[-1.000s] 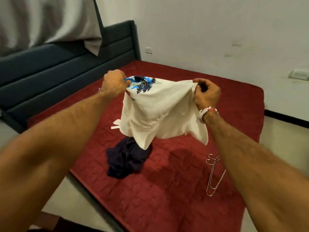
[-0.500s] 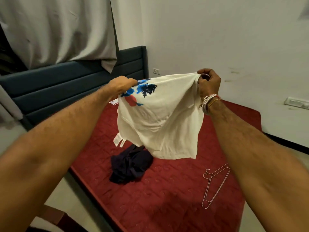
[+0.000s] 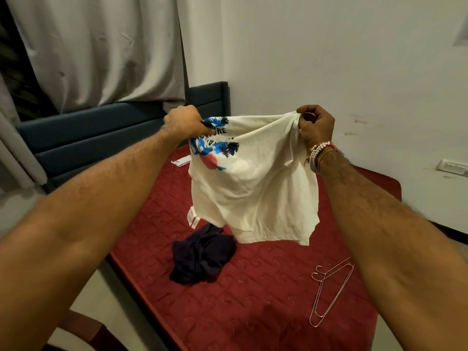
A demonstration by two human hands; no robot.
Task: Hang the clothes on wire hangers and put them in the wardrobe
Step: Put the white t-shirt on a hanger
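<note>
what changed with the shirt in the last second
The left hand and right hand raised the white shirt higher above the bed and stretched it wider, so it hangs open between them. Neither let go; each still grips a top edge. The dark garment and the wire hangers stayed where they lay on the bed.

A crumpled garment (image 3: pixel 202 254) lies on the bed (image 3: pixel 253 315), left of the wire hangers (image 3: pixel 334 296), under the hanging T-shirt (image 3: pixel 253 193).
</note>
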